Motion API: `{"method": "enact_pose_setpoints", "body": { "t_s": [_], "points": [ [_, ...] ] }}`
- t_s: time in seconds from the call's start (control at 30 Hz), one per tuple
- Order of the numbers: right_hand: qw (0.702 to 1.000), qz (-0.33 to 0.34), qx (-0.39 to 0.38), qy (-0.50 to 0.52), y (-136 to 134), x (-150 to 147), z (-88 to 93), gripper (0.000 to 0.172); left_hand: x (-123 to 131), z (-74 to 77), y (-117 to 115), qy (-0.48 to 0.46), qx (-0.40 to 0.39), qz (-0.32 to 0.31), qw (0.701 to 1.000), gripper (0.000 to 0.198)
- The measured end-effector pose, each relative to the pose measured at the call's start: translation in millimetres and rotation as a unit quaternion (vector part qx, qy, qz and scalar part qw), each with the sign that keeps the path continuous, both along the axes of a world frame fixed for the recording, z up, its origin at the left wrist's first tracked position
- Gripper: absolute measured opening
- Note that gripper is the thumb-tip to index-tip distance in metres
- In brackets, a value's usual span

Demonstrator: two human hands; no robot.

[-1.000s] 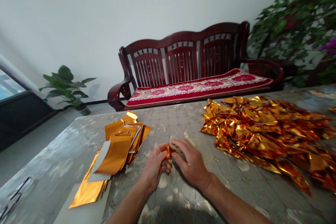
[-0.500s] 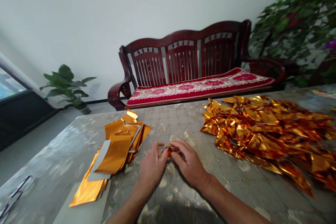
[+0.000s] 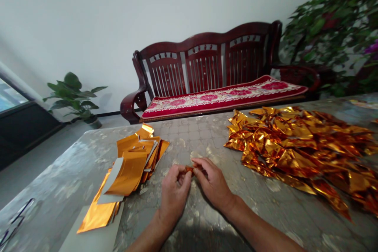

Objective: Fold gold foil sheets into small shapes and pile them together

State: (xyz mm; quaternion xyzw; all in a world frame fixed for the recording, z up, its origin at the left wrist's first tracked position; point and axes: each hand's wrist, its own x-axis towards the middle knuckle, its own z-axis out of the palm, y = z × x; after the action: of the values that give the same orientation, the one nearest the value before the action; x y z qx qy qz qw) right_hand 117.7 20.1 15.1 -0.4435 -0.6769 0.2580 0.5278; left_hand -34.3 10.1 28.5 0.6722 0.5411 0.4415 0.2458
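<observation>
The left hand [image 3: 176, 189] and the right hand [image 3: 215, 185] met over the middle of the desk [image 3: 195, 128], each pinching one end of a small piece of orange-gold foil [image 3: 189, 169] between thumb and forefinger. The piece was mostly hidden by the fingers, so its exact shape could not be told. To the left of the hands lay an untidy stack of flat foil sheets [image 3: 128, 171], some with a pale grey side showing. To the right, well apart from the fingers, spread a broad heap of folded foil pieces [image 3: 292, 149]. Beyond the desk stood a dark red wooden bench [image 3: 203, 69].
</observation>
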Motion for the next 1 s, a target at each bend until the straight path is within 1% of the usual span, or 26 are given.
{"method": "enact_pose_setpoints", "body": {
  "t_s": [0.1,0.23,0.33,0.5,0.63,0.8,0.9,1.0],
  "points": [
    [1.000,-0.008,0.014,-0.023,-2,1,3.8,0.023,0,-1.5,2,-0.007,0.011,0.010,1.000,0.013],
    [0.994,-0.036,0.069,-0.076,-4,3,10.7,0.018,0,-1.2,2,-0.024,0.009,0.002,1.000,0.014],
    [0.990,-0.050,0.095,-0.088,-5,3,12.4,0.016,1,-0.7,2,-0.024,0.006,-0.003,1.000,0.014],
    [0.991,-0.051,0.081,-0.089,-2,2,7.3,0.014,1,-2.8,1,-0.004,0.012,-0.006,1.000,0.014],
    [0.990,-0.053,0.071,-0.106,-1,2,6.2,0.011,1,-4.0,1,-0.012,0.004,-0.011,1.000,0.015],
    [0.986,-0.058,0.077,-0.136,-1,1,8.2,0.010,2,-1.4,0,-0.007,-0.004,0.002,1.000,0.011],
    [0.982,-0.063,0.085,-0.154,-1,1,9.0,0.010,2,0.1,1,-0.030,-0.005,0.017,0.999,0.008],
    [0.978,-0.064,0.103,-0.168,-1,2,10.7,0.012,1,-0.1,2,-0.026,0.003,0.011,1.000,0.008]
  ]
}}
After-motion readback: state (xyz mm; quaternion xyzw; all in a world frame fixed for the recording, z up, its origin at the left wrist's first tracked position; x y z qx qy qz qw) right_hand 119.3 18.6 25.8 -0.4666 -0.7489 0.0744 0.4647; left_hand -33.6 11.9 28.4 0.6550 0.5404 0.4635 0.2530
